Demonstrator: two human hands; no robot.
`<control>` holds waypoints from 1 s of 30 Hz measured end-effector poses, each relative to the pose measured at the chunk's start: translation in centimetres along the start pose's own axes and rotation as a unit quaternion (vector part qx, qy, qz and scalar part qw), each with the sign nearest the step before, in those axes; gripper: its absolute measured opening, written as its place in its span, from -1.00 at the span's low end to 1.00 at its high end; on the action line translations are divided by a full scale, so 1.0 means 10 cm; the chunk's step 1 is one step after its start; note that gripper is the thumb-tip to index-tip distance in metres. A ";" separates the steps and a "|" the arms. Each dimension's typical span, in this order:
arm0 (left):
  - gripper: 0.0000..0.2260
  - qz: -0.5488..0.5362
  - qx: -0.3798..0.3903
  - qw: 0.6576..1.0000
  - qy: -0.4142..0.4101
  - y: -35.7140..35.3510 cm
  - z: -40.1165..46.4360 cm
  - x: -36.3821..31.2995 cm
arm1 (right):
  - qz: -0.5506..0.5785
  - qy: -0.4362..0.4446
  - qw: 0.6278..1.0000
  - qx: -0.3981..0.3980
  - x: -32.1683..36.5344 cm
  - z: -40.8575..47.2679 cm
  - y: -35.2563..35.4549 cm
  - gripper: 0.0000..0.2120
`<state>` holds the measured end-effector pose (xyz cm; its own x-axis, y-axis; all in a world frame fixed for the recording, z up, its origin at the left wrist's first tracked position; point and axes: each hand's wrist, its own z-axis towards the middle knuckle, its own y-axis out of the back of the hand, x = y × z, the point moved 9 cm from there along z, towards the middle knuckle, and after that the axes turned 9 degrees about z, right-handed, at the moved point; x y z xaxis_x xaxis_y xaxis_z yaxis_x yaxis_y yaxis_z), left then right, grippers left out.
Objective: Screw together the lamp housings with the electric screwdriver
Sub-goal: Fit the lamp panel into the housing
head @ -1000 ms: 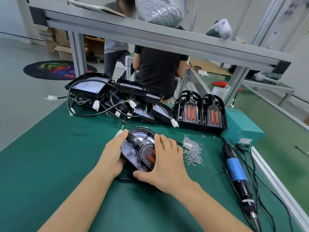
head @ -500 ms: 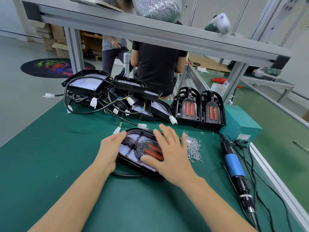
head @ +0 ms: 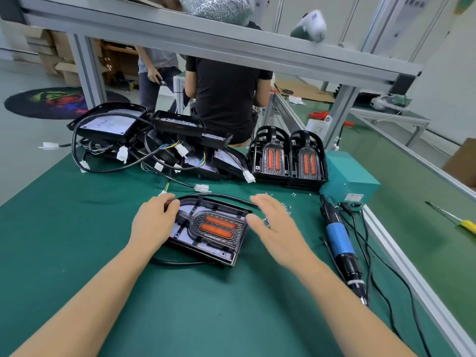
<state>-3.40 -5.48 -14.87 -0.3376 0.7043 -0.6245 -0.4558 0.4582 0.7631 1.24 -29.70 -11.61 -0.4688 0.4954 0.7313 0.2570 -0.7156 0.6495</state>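
A black lamp housing (head: 211, 228) with two orange lenses lies flat on the green mat in front of me. My left hand (head: 154, 220) rests on its left end, fingers curled over the rim. To the right of the housing my right hand (head: 275, 222) hovers with straight fingers, off the part, over a heap of small screws (head: 284, 207). The electric screwdriver (head: 340, 246), with a blue grip, lies on the mat farther right, tip toward me, untouched.
Two stacks of lens covers (head: 288, 158) stand behind the housing, beside a teal power box (head: 347, 179). A tangle of wired lamp bases (head: 144, 140) fills the back left. An aluminium frame beam (head: 231, 45) crosses overhead. A yellow-handled screwdriver (head: 458, 220) lies beyond the right rail. People stand behind.
My right hand lifted off the housing and moved right toward the screws. The housing was turned and laid flat, lenses now fully exposed. My left hand stayed on its left end.
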 end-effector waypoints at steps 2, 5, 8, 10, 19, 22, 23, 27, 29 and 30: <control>-0.77 0.037 -0.029 0.999 -0.025 0.10 0.01 -0.14 | -0.010 -0.030 0.997 -0.072 -0.18 -0.08 0.37 -0.67; -0.84 0.026 -0.081 0.989 -0.124 0.24 -0.13 -0.63 | -0.047 -0.084 0.983 -0.157 -0.48 -0.28 0.87 -0.73; -0.92 0.006 -0.060 0.966 -0.253 0.15 -0.40 -1.33 | -0.088 -0.139 0.969 -0.186 -0.72 -0.44 1.15 -0.72; -0.89 0.041 0.004 0.945 -0.323 -0.15 -0.61 -1.74 | -0.116 -0.178 0.962 -0.172 -0.85 -0.50 1.19 -0.69; -0.80 0.271 0.166 0.914 -0.251 -1.32 -0.85 -1.79 | -0.163 -0.300 0.931 -0.125 -1.22 -0.69 1.16 -0.57; -0.83 0.262 0.159 0.920 -0.244 -1.40 -0.80 -1.73 | -0.144 -0.317 0.930 -0.114 -1.31 -0.73 1.17 -0.59; -0.84 0.252 0.159 0.924 -0.239 -1.42 -0.77 -1.71 | -0.132 -0.322 0.931 -0.110 -1.34 -0.73 1.16 -0.60; -0.88 0.220 0.152 0.937 -0.225 -1.43 -0.69 -1.68 | -0.088 -0.336 0.932 -0.101 -1.43 -0.74 1.12 -0.66; -0.89 0.211 0.153 0.941 -0.216 -1.44 -0.66 -1.67 | -0.084 -0.335 0.933 -0.102 -1.45 -0.72 1.12 -0.67; -0.88 0.209 0.152 0.943 -0.211 -1.44 -0.64 -1.67 | -0.087 -0.335 0.933 -0.102 -1.46 -0.70 1.13 -0.67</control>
<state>3.49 -27.31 -16.50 -0.0479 0.9815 -0.1852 -0.0765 0.1813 0.9805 5.05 -48.45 -16.44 0.1615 0.7610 0.6283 0.0289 -0.6400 0.7678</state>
